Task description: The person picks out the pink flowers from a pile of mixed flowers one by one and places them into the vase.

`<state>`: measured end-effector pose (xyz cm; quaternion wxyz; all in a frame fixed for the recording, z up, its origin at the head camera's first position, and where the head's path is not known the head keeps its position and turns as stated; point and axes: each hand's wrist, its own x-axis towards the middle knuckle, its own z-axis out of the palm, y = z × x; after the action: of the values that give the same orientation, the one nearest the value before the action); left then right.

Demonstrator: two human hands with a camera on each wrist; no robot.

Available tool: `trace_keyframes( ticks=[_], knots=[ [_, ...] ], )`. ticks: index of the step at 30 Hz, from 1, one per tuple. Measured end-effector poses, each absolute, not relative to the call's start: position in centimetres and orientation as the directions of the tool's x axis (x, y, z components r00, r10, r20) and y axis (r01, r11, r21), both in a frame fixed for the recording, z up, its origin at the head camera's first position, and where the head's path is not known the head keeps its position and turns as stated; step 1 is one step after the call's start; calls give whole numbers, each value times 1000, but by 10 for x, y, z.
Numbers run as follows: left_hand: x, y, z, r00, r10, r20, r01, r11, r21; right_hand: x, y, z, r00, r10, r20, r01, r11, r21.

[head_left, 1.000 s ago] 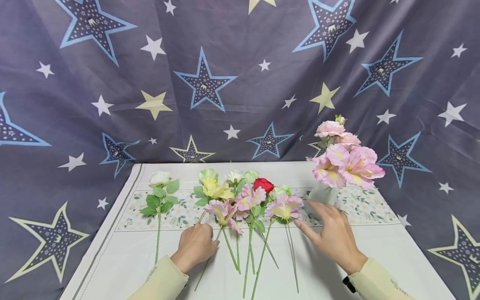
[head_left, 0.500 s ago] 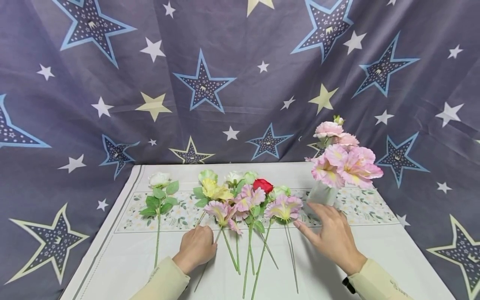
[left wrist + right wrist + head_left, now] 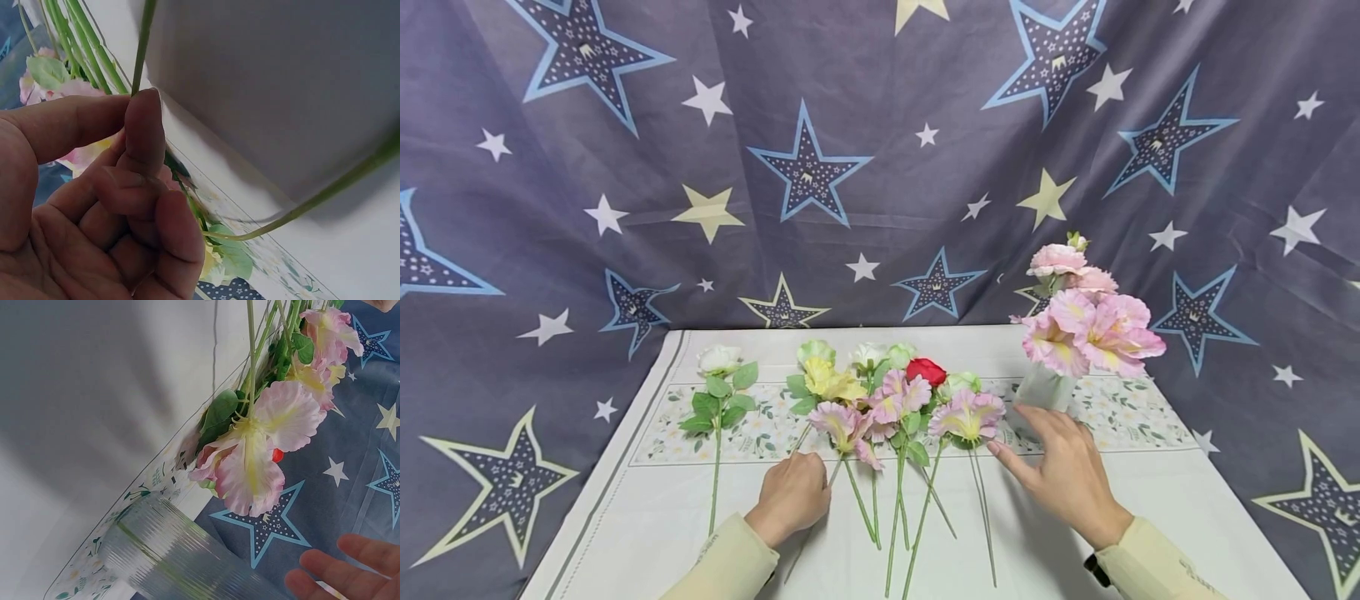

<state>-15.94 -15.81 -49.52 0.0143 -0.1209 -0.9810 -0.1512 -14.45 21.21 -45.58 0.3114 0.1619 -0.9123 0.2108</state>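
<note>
My left hand (image 3: 792,493) pinches a thin green flower stem (image 3: 142,53) between thumb and forefinger; its other fingers are curled in. A second stem (image 3: 312,201) passes close by those curled fingers in the left wrist view. Just beyond, a yellow flower (image 3: 831,380) lies among several artificial flowers, with pink iris-like blooms (image 3: 842,425) and a red rose (image 3: 927,369). My right hand (image 3: 1071,475) holds nothing, its fingers spread and relaxed near the ribbed clear vase (image 3: 172,550). Pink flowers (image 3: 1112,333) stand in that vase.
A white rose (image 3: 720,358) with green leaves lies apart at the left. Bare stems point toward the front of the white tablecloth (image 3: 647,517). A floral printed band (image 3: 1135,421) crosses the table, and a star-patterned curtain (image 3: 850,100) hangs behind it.
My left hand has shifted very slightly left, and the lower end of the stem below it has moved a little left too. My right hand stays beside the vase.
</note>
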Motion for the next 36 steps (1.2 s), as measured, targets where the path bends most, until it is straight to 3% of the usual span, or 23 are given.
trace_keyframes(
  ticks=[21, 36],
  knots=[
    [-161, -165, -488, -968, 184, 172, 237, 899, 368, -144, 212, -458, -747, -154, 647, -426, 858, -288],
    [-161, -160, -473, -962, 149, 227, 244, 840, 484, -144, 212, -461, -743, -159, 650, -426, 862, -275]
  ],
)
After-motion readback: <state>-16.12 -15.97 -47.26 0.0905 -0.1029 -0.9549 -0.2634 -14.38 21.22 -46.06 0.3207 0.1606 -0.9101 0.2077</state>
